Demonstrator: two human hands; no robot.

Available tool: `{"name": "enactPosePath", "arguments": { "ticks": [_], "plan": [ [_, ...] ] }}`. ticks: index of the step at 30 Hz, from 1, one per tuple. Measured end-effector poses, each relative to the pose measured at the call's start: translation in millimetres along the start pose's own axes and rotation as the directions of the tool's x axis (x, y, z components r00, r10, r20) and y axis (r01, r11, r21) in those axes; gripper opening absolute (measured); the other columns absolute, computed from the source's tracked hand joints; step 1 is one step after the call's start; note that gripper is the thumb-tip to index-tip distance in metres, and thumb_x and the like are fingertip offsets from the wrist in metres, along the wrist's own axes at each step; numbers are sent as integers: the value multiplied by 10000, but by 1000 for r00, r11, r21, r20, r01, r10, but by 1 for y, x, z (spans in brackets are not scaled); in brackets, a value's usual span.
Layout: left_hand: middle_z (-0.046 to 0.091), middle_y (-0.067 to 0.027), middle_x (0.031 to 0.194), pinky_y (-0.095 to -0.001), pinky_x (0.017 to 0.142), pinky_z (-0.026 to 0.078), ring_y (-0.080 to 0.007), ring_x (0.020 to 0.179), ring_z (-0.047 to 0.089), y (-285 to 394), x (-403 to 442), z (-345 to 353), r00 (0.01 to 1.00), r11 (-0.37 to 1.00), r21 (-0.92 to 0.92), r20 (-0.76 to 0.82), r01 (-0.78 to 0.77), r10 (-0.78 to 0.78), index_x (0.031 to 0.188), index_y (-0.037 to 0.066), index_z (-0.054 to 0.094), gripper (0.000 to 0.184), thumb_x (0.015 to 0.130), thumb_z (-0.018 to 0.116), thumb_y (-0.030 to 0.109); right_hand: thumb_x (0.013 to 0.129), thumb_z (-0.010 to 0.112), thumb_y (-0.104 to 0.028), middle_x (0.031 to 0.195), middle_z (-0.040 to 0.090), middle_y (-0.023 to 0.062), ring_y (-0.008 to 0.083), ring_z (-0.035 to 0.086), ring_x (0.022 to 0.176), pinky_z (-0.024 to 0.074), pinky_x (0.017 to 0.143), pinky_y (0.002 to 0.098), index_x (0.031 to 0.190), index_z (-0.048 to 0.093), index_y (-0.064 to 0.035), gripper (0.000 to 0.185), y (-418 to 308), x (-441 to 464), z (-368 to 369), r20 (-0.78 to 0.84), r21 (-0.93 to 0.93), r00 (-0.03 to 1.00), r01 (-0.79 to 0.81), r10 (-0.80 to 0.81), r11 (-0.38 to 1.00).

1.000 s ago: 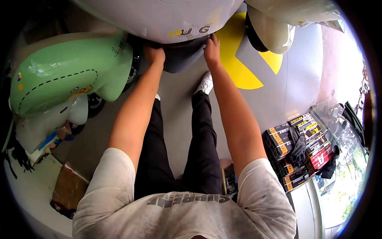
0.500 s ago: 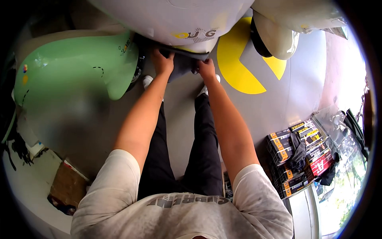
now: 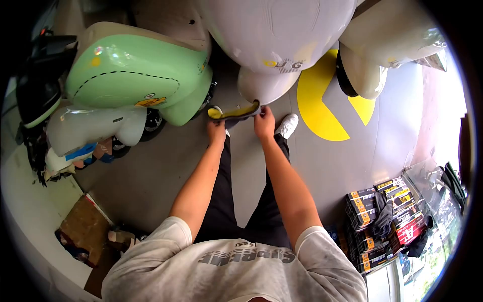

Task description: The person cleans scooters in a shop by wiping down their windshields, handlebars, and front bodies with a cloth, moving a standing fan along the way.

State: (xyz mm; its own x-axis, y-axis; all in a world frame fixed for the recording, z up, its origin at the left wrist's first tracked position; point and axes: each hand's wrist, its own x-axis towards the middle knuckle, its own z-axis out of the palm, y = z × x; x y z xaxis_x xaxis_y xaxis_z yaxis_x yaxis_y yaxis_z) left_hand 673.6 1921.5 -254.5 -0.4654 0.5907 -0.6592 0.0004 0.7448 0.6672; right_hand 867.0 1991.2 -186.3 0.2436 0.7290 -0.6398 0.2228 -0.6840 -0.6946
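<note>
Both of my hands grip a dark, flexible mat-like piece with a yellow inner side, one hand at each end. My left hand is closed on its left end, where the yellow side curls up. My right hand is closed on the right end, right below the rounded fender of a pale scooter. The piece sags slightly between the hands. Whether its right end touches the fender, I cannot tell. Some of my fingers are hidden behind the piece.
A green scooter and a pale grey one stand at left. Another cream scooter is at the upper right. Stacked battery boxes sit by the glass at right. Cardboard leans at lower left. The grey floor has yellow markings.
The dark piece has come out from under the pale scooter's front, toward me, in both hands. Its yellow side now shows. The camera view has shifted, revealing more of the left scooters.
</note>
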Motion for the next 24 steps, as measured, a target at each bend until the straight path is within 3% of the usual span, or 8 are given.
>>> {"name": "enactPosePath", "arguments": {
  "ticks": [3,5,6,13,15,17,22,24],
  "plan": [
    [641,-93,1197,-342,821,532,-205,1039,640,12,-35,-39,994,996,-92,-106,9,-19,1234,27,561,331,955,675,163,874,667,-225,941,701,232,385,694,887,528,783,422,986,624,25,277,-5,-29,19,45,-63,996,73,-70,995],
    [661,-207,1145,-412,930,477,-336,1068,641,26,-56,-61,919,961,194,-305,-196,249,1200,-21,561,380,937,672,230,875,672,-296,914,691,242,416,677,884,522,774,435,935,617,21,327,-10,-53,28,95,-143,989,130,-117,981],
    [661,-207,1145,-412,930,477,-336,1068,641,35,-63,-74,906,962,175,-334,-210,259,1200,-21,561,380,937,672,230,852,665,-283,881,673,252,423,665,866,513,767,443,908,609,29,322,-17,-65,31,127,-130,983,146,-130,981],
    [654,-247,1071,-456,892,469,-447,1024,609,37,-36,-143,928,962,204,-287,-181,236,1160,-1,562,360,957,625,290,798,628,-255,783,606,230,375,606,753,482,733,432,843,576,46,308,-23,-107,80,255,-274,950,250,-180,929],
    [657,-259,1098,-475,883,475,-464,1049,609,16,-28,-166,868,904,348,-333,-250,369,1165,14,565,376,961,623,325,797,634,-262,780,591,223,348,594,741,477,733,416,837,570,51,321,-9,-119,101,242,-228,950,252,-196,941],
    [651,-280,1131,-491,888,482,-468,1080,606,31,-32,-202,951,954,273,-242,-123,192,1200,21,568,428,958,629,369,796,640,-244,824,603,222,342,604,773,479,748,407,844,567,55,311,-4,-131,126,283,-241,942,252,-180,937],
    [646,-270,1213,-476,946,489,-446,1118,612,-15,3,-278,912,878,449,-270,-164,308,1314,-11,554,569,973,593,443,795,638,-236,904,611,221,423,601,866,483,785,450,872,617,70,317,11,-157,193,388,-214,871,403,-301,890],
    [666,-268,1127,-485,888,499,-457,1050,625,-21,12,-303,923,868,460,-222,-186,315,1221,-7,590,477,976,595,403,794,644,-244,913,613,222,425,603,873,483,789,455,869,615,69,323,14,-168,210,443,-252,862,384,-247,888]
  ]
}}
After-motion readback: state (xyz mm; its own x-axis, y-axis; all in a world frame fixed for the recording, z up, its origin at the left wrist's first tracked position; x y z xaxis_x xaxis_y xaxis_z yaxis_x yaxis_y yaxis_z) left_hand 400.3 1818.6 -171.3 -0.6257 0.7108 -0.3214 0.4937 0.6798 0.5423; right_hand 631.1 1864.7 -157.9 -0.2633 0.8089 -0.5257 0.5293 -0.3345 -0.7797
